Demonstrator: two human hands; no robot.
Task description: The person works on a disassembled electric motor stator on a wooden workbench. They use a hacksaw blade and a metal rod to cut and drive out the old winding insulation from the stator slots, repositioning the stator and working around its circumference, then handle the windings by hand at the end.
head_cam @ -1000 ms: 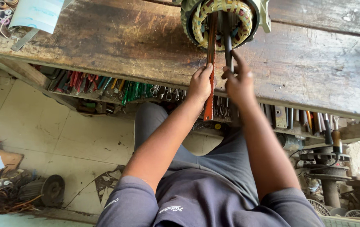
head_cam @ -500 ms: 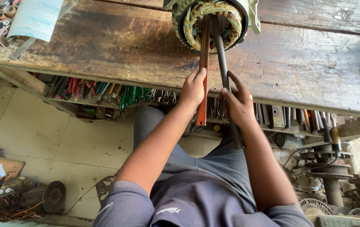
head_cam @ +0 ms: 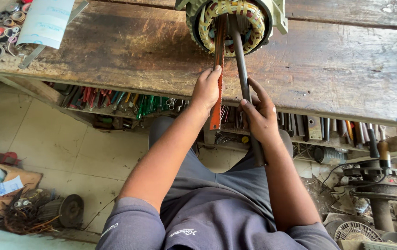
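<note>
Motor stator (head_cam: 233, 23) lies at the worktop (head_cam: 346, 69) edge, copper windings in place. Left hand (head_cam: 206, 90) fingers grip a flat orange strip (head_cam: 217, 78) and right hand (head_cam: 259, 115) fingers clasp a dark steel rod (head_cam: 241, 65), both tools reaching into the bore. Judged from this, the work inside the bore is under way, not finished.

Soft, even daylight fills the scene, brightest on the pale floor tiles (head_cam: 45, 139) at left and the far right edge, where detail washes out. The worn wooden bench (head_cam: 346, 69) shows a mild sheen but no hard glare. Deep shadow lies under the benchtop, dimming the tool shelf (head_cam: 129, 102). The left hand (head_cam: 206, 90) and right hand (head_cam: 259, 113) are sharp, free of motion blur. The wide lens bows the bench edges and softens the corners slightly.
</note>
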